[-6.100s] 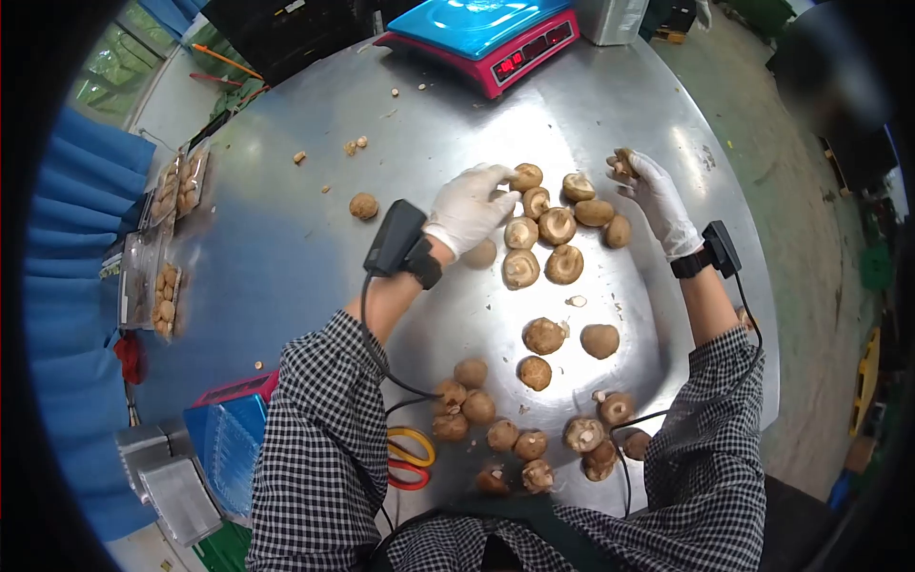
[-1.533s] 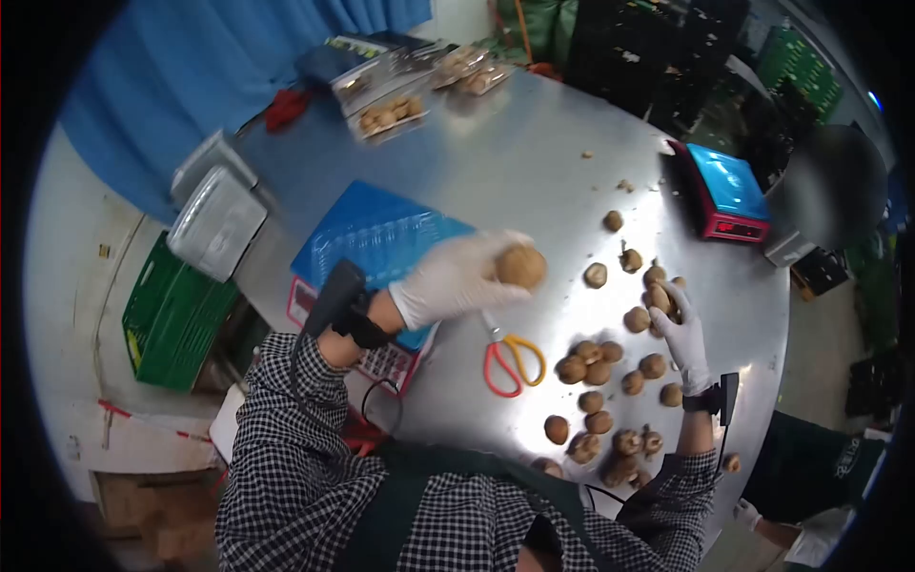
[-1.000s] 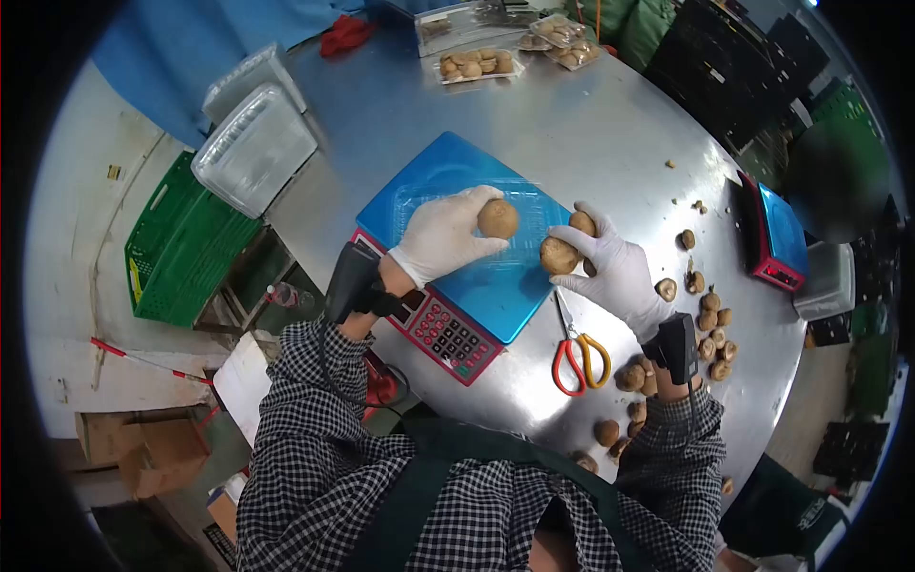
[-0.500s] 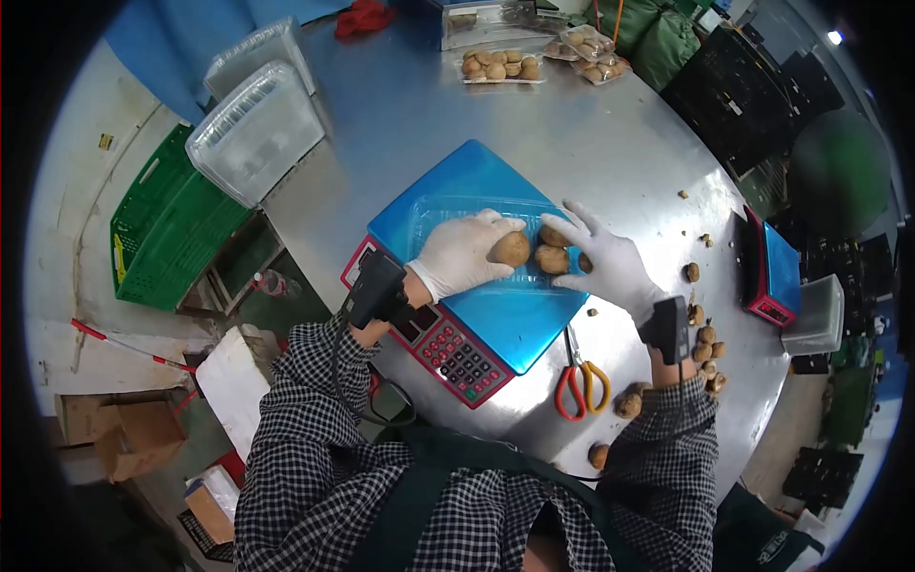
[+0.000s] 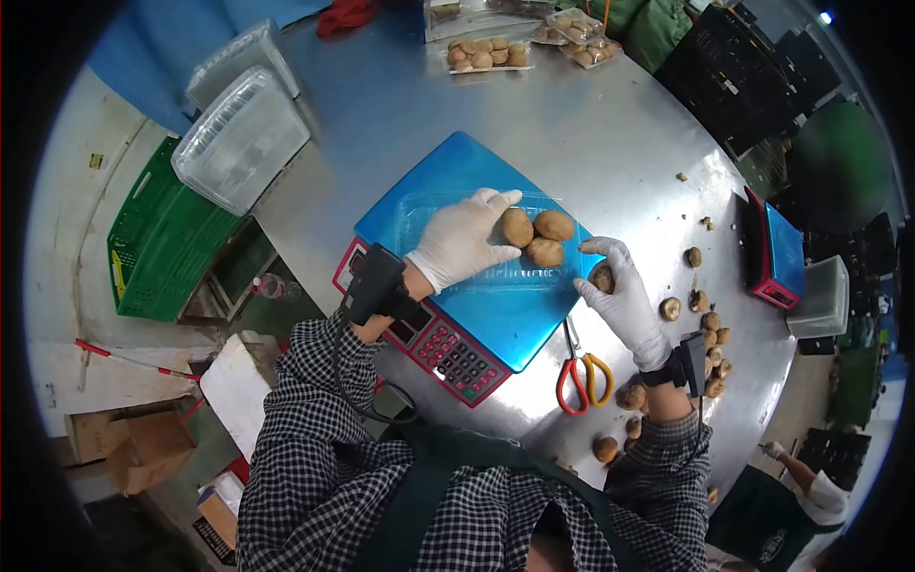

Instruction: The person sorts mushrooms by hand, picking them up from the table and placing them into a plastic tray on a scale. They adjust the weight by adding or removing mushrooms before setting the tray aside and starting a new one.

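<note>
My left hand [image 5: 462, 240], in a white glove, curls its thumb and fingers around a brown mushroom [image 5: 518, 228] in a clear plastic tray [image 5: 419, 217]. Two more mushrooms [image 5: 553, 226] lie against it at the tray's right end. The tray rests on the blue platform of a weighing scale [image 5: 496, 334] with a red keypad panel. Just off the platform's right edge, my gloved right hand [image 5: 624, 297] grips another mushroom [image 5: 601, 278] between thumb and fingers. Scissors [image 5: 583, 381] with orange and yellow handles lie below, beside the scale.
Loose mushrooms [image 5: 713, 353] are scattered along the metal table's right side. A second scale [image 5: 777, 253] stands at the right edge. Stacked clear trays [image 5: 243, 138] are at the left, packed mushrooms [image 5: 486, 55] at the back. Another person's arm [image 5: 796, 467] shows lower right.
My right hand has moved right and down, off the tray, and now holds a mushroom. Three mushrooms now show in the tray. My left hand stays over it, slightly shifted.
</note>
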Demonstrator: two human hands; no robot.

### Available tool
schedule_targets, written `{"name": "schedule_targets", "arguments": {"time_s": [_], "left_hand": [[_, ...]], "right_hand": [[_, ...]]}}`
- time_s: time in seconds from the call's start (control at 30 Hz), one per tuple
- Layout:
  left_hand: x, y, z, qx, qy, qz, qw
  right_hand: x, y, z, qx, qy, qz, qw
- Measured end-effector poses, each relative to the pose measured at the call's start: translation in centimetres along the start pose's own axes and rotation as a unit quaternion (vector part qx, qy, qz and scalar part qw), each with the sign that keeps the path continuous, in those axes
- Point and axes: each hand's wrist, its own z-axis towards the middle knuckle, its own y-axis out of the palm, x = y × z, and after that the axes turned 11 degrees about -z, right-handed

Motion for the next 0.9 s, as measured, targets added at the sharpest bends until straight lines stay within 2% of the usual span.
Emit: {"name": "schedule_targets", "arguments": {"time_s": [0.17,0.27,0.33,0.37,0.5,0.57,0.73,0.83,0.9], "left_hand": [[0.4,-1.6,-1.1,0.009,-0.084,-0.062,0.995],[-0.3,0.4,-2.1,0.031,-0.016,0.005,0.999],[-0.4,0.5,-2.2,0.045,-0.003,-0.001,0.999],[-0.5,0.4,-2.3,0.055,0.011,-0.011,0.998],[-0.2,-1.9,-3.5,0.046,-0.029,-0.002,0.999],[-1.0,-2.5,-4.5,0.04,-0.032,0.013,0.999],[-1.4,-2.6,-5.7,0.013,-0.047,0.006,0.999],[-1.5,-2.8,-4.9,0.043,-0.039,-0.028,0.998],[-1.8,-3.3,-4.2,0.092,-0.011,0.029,0.995]], "right_hand": [[-2.8,-0.4,1.2,0.016,-0.059,-0.007,0.998],[-4.8,0.4,3.7,0.002,-0.084,-0.075,0.994],[-5.7,1.3,6.1,0.034,-0.174,-0.17,0.969],[-6.3,1.8,7.1,0.034,-0.177,-0.168,0.969],[-6.8,4.3,10.5,-0.019,-0.202,-0.238,0.95],[-6.0,5.8,11.6,-0.078,-0.208,-0.235,0.946],[-5.2,6.4,11.5,-0.059,-0.23,-0.295,0.926],[-5.0,6.1,11.3,-0.03,-0.243,-0.258,0.935],[-4.5,6.3,11.2,-0.048,-0.229,-0.235,0.943]]}}
